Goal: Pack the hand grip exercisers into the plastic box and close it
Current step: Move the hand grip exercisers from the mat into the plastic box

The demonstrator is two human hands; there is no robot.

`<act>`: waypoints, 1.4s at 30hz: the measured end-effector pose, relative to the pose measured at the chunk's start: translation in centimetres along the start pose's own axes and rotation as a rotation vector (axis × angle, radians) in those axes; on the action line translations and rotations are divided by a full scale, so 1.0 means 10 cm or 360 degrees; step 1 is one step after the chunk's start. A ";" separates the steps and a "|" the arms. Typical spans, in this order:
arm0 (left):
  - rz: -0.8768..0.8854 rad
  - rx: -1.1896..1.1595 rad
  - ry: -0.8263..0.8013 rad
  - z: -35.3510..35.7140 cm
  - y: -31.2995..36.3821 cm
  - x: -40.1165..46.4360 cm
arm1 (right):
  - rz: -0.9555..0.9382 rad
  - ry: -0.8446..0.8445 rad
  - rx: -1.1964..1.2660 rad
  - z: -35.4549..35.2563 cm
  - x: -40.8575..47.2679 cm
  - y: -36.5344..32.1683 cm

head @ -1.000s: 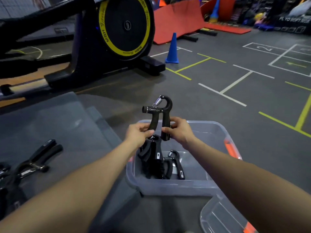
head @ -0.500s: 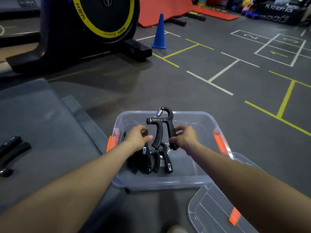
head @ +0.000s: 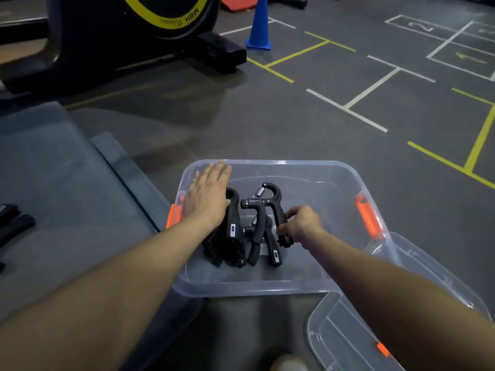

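Right hand point(head: 301, 223) pinches exerciser point(head: 267, 207) handle, low inside box point(head: 345, 180). Left hand point(head: 207, 194) flat, fingers straight, over packed stack point(head: 230, 236). Best to lay it flat beside stack so lid point(head: 348, 333) seats.

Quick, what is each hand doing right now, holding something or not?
Left hand: open, fingers straight, lying over the stacked grip exercisers.
Right hand: grips one handle of a hand grip exerciser inside the plastic box.

Blue cone point(head: 259, 28) on lined floor point(head: 348, 108); exercise bike point(head: 128, 30) left.
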State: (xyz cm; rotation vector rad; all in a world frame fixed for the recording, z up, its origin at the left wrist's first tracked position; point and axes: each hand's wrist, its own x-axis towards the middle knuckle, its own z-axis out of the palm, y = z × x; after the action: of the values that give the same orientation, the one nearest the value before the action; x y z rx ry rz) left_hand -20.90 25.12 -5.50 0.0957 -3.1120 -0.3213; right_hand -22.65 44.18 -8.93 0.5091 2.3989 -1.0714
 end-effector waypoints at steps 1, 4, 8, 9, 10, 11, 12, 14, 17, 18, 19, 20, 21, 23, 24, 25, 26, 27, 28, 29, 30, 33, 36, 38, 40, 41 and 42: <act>0.0011 0.0017 -0.0019 0.02 -0.01 0.02 | 0.0010 -0.0013 -0.0017 0.00 0.00 0.01; 0.0025 0.0008 -0.0050 0.07 -0.01 0.09 | 0.0026 -0.0039 -0.0048 0.03 0.05 0.04; -0.0008 -0.0020 -0.0045 0.14 -0.02 0.19 | 0.0040 -0.0110 -0.0081 0.11 0.11 0.08; -0.0025 -0.0030 -0.0047 0.16 -0.04 0.22 | 0.0061 -0.0140 -0.0079 0.14 0.13 0.11; -0.0040 -0.0037 -0.0048 0.17 -0.06 0.24 | 0.0082 -0.0162 -0.0079 0.18 0.16 0.14; -0.0050 -0.0037 -0.0048 0.18 -0.07 0.26 | 0.0104 -0.0168 -0.0085 0.21 0.19 0.18; -0.0055 -0.0032 -0.0050 0.19 -0.08 0.27 | 0.0127 -0.0160 -0.0084 0.24 0.22 0.21; -0.0057 -0.0024 -0.0054 0.22 -0.10 0.29 | 0.0163 -0.0131 -0.0064 0.29 0.28 0.26; -0.0053 -0.0021 -0.0039 0.24 -0.11 0.30 | 0.0181 -0.0103 -0.0027 0.34 0.35 0.30; -0.0047 -0.0017 -0.0031 0.25 -0.12 0.30 | 0.0183 -0.0097 -0.0021 0.34 0.36 0.30; -0.0041 -0.0014 -0.0024 0.25 -0.12 0.31 | 0.0183 -0.0093 -0.0026 0.35 0.37 0.31; -0.0035 -0.0011 -0.0021 0.25 -0.13 0.31 | 0.0187 -0.0096 -0.0031 0.35 0.38 0.31; -0.0031 -0.0011 -0.0024 0.25 -0.13 0.31 | 0.0191 -0.0100 -0.0037 0.36 0.38 0.31; -0.0024 -0.0015 -0.0031 0.26 -0.12 0.30 | 0.0205 -0.0103 -0.0056 0.37 0.39 0.31; -0.0020 -0.0014 -0.0032 0.25 -0.12 0.30 | 0.0205 -0.0101 -0.0069 0.38 0.39 0.31; -0.0016 -0.0013 -0.0030 0.25 -0.11 0.29 | 0.0200 -0.0099 -0.0084 0.39 0.40 0.32; -0.0012 -0.0011 -0.0030 0.25 -0.11 0.30 | 0.0198 -0.0095 -0.0083 0.40 0.40 0.32; -0.0007 -0.0009 -0.0031 0.25 -0.11 0.30 | 0.0190 -0.0095 -0.0084 0.41 0.41 0.32; -0.0004 -0.0004 -0.0037 0.25 -0.12 0.30 | 0.0193 -0.0103 -0.0093 0.42 0.42 0.33; -0.0001 0.0000 -0.0045 0.25 -0.12 0.30 | 0.0194 -0.0101 -0.0102 0.42 0.43 0.33; 0.0001 0.0002 -0.0055 0.25 -0.12 0.29 | 0.0193 -0.0095 -0.0074 0.42 0.44 0.33; 0.0012 -0.0006 -0.0082 0.24 -0.14 0.30 | 0.0243 -0.0119 0.0251 0.40 0.46 0.30; 0.0015 -0.0006 -0.0136 0.21 -0.15 0.30 | 0.0100 -0.0082 0.0181 0.38 0.40 0.26; 0.0016 0.0000 -0.0185 0.15 -0.15 0.27 | -0.0025 -0.0045 0.0162 0.34 0.31 0.19; -0.0002 -0.0014 -0.0180 0.04 -0.15 0.21 | -0.0121 0.0021 0.0195 0.28 0.23 0.06; -0.0020 -0.0021 -0.0151 -0.03 -0.16 0.17 | -0.0169 0.0058 0.0207 0.26 0.18 -0.02; -0.0044 -0.0025 -0.0117 -0.11 -0.19 0.13 | -0.0227 0.0086 0.0205 0.24 0.12 -0.13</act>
State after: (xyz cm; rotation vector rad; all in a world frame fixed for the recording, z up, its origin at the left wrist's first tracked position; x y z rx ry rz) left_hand -22.03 22.97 -4.76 0.1302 -3.1829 -0.3583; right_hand -23.63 41.70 -10.22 0.4203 2.4549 -1.2959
